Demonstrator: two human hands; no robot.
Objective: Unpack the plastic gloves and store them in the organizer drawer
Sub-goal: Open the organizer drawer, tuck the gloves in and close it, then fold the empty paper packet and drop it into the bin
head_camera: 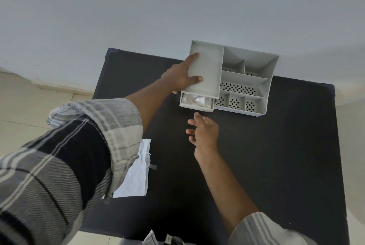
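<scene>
Left hand (180, 79) spread on the organizer (245, 78), right hand (205, 132) loose (fingers relaxed), gloves (195, 99) seemingly in drawer (196, 108) between.

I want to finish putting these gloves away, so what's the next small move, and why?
Probably push the drawer shut with the right hand. The gloves already lie inside it, it stands slightly open, the right hand hovers open just in front, and the left hand rests on the organizer to steady it.
</scene>
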